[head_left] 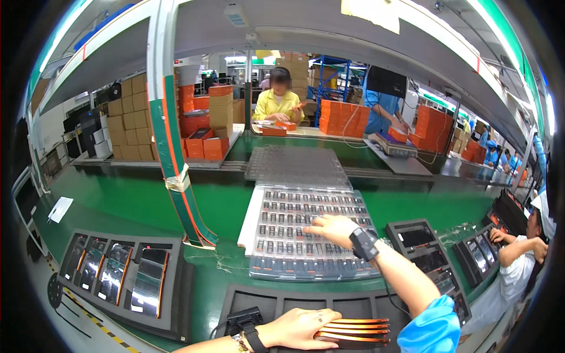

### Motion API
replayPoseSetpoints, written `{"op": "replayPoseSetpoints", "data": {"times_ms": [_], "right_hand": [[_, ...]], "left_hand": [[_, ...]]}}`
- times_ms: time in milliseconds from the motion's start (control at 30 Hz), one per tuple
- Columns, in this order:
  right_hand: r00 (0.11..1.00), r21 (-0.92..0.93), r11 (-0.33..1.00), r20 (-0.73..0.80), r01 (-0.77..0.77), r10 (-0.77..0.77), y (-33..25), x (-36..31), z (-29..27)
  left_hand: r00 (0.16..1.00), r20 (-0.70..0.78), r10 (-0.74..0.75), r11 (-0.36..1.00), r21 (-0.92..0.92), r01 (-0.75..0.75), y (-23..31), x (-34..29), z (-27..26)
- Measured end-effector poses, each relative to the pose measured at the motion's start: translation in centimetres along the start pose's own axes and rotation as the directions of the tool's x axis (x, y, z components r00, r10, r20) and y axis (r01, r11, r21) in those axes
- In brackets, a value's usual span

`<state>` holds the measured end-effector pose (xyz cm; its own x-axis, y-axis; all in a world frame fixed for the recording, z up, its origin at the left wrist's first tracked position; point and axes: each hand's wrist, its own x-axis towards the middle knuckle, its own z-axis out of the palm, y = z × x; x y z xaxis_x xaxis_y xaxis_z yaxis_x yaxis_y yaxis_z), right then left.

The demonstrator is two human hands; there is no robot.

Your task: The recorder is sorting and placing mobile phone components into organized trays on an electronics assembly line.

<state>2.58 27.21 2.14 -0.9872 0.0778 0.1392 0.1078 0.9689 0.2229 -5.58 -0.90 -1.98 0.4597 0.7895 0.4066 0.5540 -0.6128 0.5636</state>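
Assembly-line station, seen from the head camera. The right hand (333,228) reaches forward over a clear plastic parts tray (306,232) holding rows of small dark components; its fingers are loosely spread and rest on the tray's middle rows, and whether a component is pinched between the fingertips cannot be told. The left hand (299,327) lies flat, fingers together, pressing on a copper-coloured ribbed part (358,332) seated in a black foam fixture (282,303) at the near edge. The step in hand appears to be picking 1 component from the tray while the ribbed part is steadied; the next move would call for a fine pinch on a single piece without disturbing its neighbours. Surface: a green conveyor bench (147,203), with a black tray of 4 glossy phone-like panels (120,273) to the left, further black trays with dark units (426,250) to the right, and an empty clear tray (297,165) beyond. Room: a factory hall with stacked orange and brown cartons (209,117); a person in yellow (278,103) works opposite, and another person's hand (500,235) handles a tray at far right.
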Motion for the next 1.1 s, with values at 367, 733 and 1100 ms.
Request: {"op": "replayPoseSetpoints", "data": {"times_ms": [367, 733, 1100], "right_hand": [[0.958, -0.14, 0.948, 0.023, 0.285, -0.285, 1.7, 4.3, 3.2], [0.921, -0.302, 0.89, -0.08, 0.342, -0.381, -0.1, 7.1, 3.0], [0.945, -0.103, 0.946, -0.086, 0.306, -0.315, -0.2, 6.8, 3.9]], "left_hand": [[0.999, 0.046, -0.011, 0.999, -0.05, 0.013, 0.3, 0.2, -0.3], [0.999, 0.033, 0.003, 0.998, -0.06, -0.001, 0.2, 0.0, -0.4], [0.998, 0.053, -0.024, 0.999, -0.044, 0.027, 0.5, 0.0, -0.5]]}}
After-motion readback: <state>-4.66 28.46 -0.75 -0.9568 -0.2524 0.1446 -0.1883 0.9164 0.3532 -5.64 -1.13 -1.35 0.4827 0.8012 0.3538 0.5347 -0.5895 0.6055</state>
